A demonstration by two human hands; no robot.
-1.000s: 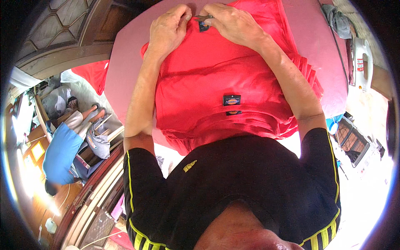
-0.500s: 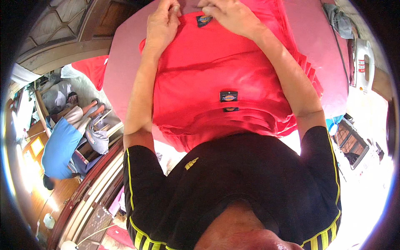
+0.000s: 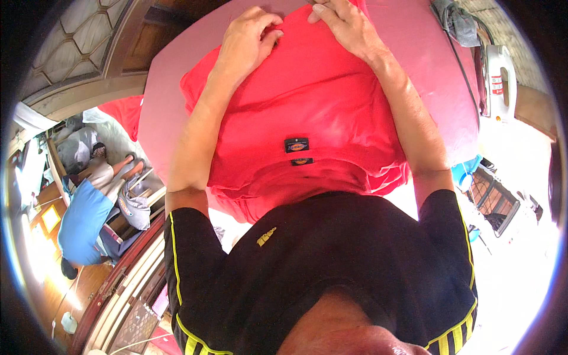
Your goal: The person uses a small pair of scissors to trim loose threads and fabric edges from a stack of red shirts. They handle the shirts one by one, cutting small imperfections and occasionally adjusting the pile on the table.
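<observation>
Red shirts (image 3: 296, 106) lie in a stack in front of me, with two dark neck labels (image 3: 297, 145) showing near my chest. My left hand (image 3: 251, 41) rests at the far left edge of the top shirt. Its fingers are curled, with a gap between thumb and fingertips, and nothing shows between them. Farther right, my right hand (image 3: 349, 26) lies over the shirt's far part, fingers close together and bent down on the cloth. What its fingertips pinch is partly cut off by the upper edge of the picture.
The stack lies on a pink padded table (image 3: 426, 77). A dark cord (image 3: 458, 56) and grey cloth (image 3: 457, 23) lie at its right edge, near a white jug (image 3: 500, 83). Another person in blue (image 3: 87, 222) is at the left, beyond a wooden frame. More red cloth (image 3: 124, 115) hangs at left.
The top shirt's own label, seen between my hands before, is out of sight. My left hand has moved right and nearer; my right hand has shifted right. The whole view has shifted slightly.
</observation>
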